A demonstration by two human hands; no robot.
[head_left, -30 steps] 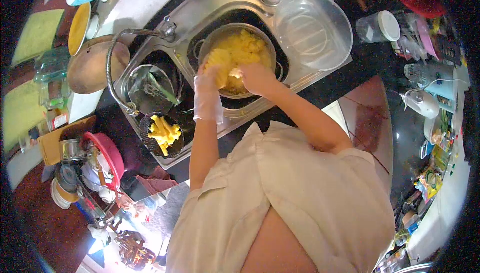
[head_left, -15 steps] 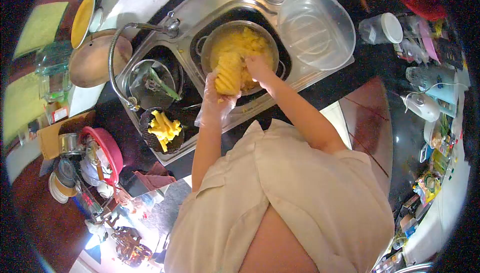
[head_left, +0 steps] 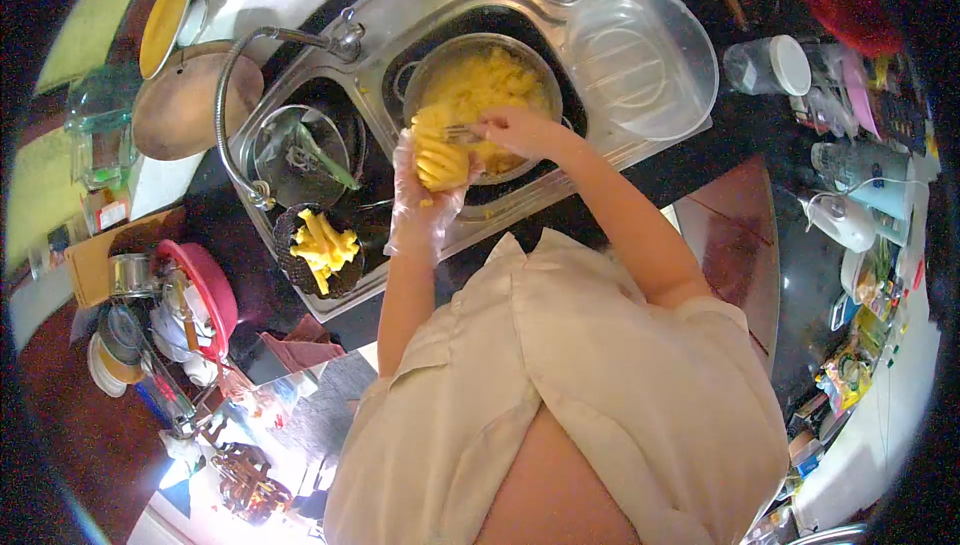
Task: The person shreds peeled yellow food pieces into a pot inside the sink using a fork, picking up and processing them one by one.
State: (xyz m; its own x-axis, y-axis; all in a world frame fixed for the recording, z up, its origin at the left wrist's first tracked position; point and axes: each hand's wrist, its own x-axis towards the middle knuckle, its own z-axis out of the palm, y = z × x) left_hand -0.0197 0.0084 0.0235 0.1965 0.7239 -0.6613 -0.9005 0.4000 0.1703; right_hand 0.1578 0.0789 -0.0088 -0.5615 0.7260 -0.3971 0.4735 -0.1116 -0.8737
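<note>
My left hand (head_left: 428, 195), in a clear plastic glove, is wrapped round a peeled yellow pineapple (head_left: 438, 153) with slanting grooves cut into it. It holds the fruit over the near-left edge of a metal pot (head_left: 556, 95). My bare right hand (head_left: 522, 132) grips a fork (head_left: 462, 132), its tines against the pineapple's upper right side. Yellow shredded pulp (head_left: 500, 80) fills much of the pot, which stands in the right sink basin. Left of my left forearm, long yellow pieces (head_left: 325, 250) lie in a dark basket (head_left: 290, 267).
The left basin holds a round pan (head_left: 270, 160) with a green-handled utensil in it. A faucet (head_left: 222, 110) arches over this side. On the drainboard at right lies a clear plastic tub (head_left: 690, 65). A pink basin (head_left: 215, 285) of dishes stands at far left.
My right hand has shifted slightly and turned, so the fork now shows. The pineapple is tilted differently in my left hand, with more of its grooves visible.
</note>
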